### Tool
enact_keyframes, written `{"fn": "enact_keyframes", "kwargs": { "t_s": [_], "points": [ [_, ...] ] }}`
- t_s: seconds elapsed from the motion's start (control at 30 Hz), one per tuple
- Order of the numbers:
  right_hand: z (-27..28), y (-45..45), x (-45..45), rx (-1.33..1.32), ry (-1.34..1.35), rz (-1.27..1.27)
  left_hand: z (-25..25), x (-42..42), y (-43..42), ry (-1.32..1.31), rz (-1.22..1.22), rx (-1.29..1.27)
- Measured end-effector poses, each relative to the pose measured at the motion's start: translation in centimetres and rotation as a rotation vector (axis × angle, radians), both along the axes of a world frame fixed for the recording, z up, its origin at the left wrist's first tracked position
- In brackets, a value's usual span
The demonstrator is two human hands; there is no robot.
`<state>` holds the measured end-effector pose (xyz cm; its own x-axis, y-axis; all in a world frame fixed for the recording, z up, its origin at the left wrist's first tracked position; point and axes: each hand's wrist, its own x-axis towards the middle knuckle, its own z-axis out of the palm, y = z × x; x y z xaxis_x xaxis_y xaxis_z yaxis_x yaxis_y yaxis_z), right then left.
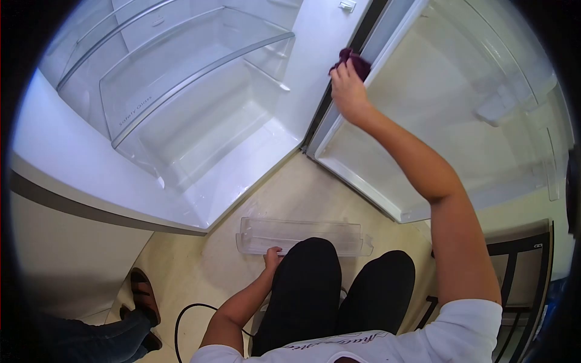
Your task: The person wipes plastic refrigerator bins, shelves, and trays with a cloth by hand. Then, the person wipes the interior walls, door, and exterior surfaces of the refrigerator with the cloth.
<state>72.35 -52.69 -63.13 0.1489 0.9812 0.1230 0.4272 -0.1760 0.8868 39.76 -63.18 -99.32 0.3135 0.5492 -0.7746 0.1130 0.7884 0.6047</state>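
A bunched dark maroon cloth (358,64) is in my right hand (350,95), fingers closed over it. That hand is at the hinge-side edge of the open fridge door (423,91), by the dark gap between door and cabinet. Low down, my left hand (273,259) grips the near rim of a clear plastic door bin (308,233). The bin lies on the floor in front of my knees, and my left knee hides part of its near side.
The open fridge cabinet (221,136) has a glass shelf (200,78) above its bare white bottom. A clear bin (499,106) is on the door. Another person's sandalled foot (144,296) stands at left. A black cable (181,320) and a dark-framed rack (517,248) are nearby.
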Motion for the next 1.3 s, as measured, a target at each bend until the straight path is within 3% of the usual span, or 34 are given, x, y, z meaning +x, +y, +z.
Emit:
{"fn": "enact_keyframes", "kwargs": {
  "t_s": [0.07, 0.17, 0.27, 0.37, 0.5, 0.57, 0.63, 0.7, 0.77, 0.83, 0.9, 0.97, 1.03, 1.1, 1.2, 1.3],
  "points": [
    [-3.6, 0.0, -0.1, -0.053, 0.054, -0.035, 0.4, -0.3, -0.1, -0.027, 0.172, -0.172],
    [-9.2, 0.9, 0.2, -0.162, 0.131, -0.076, 0.1, -0.9, 0.1, -0.054, 0.133, -0.266],
    [-13.9, 0.9, 0.5, -0.17, 0.168, -0.068, -14.2, -3.2, -2.0, -0.118, -0.276, 0.499],
    [-18.4, 0.9, 0.6, -0.158, 0.188, -0.041, -2.6, -2.2, -1.3, 0.011, 0.013, 0.093],
    [-24.6, 1.6, 2.1, -0.078, 0.27, -0.061, -4.3, -2.7, -1.5, -0.102, -0.003, 0.145],
    [-28.3, 2.1, 3.1, 0.073, 0.531, -0.077, -3.4, -3.0, -1.3, -0.001, -0.048, 0.157],
    [-30.5, 1.8, 2.9, 0.178, 0.633, -0.043, -3.4, -3.5, -1.3, -0.094, -0.035, 0.177],
    [-30.8, 1.4, 2.8, 0.295, 0.732, 0.01, -2.3, -3.7, -0.8, 0.016, -0.051, 0.102],
    [-30.5, 0.5, 1.9, -0.029, 0.507, 0.063, -3.6, -4.2, -1.1, 0.026, -0.069, 0.231],
    [-31.5, -0.1, 1.7, -0.053, 0.671, 0.073, -4.5, -5.0, -1.3, 0.035, -0.094, 0.361],
    [-33.0, -0.4, 1.9, -0.176, 0.758, -0.024, -4.9, -5.8, -0.9, 0.1, -0.323, 0.562],
    [-33.3, -2.1, 1.1, -0.2, 0.711, -0.069, -4.2, -6.1, -0.5, 0.125, -0.415, 0.658],
    [-33.1, -3.5, 0.9, -0.352, 0.86, -0.159, -3.9, -6.3, -0.2, 0.154, -0.488, 0.762],
    [-29.3, -5.4, -1.2, -0.363, 0.973, -0.117, -4.0, -6.2, 0.3, 0.124, -0.522, 0.667],
    [-20.5, -6.1, -3.3, -0.207, 1.044, 0.336, -3.8, -5.0, 1.8, 0.092, -0.595, 0.581],
    [-8.9, -4.7, -4.3, 0.02, 0.754, 0.682, -4.7, -3.4, 1.2, -0.287, -0.217, 0.347]
  ]
}}
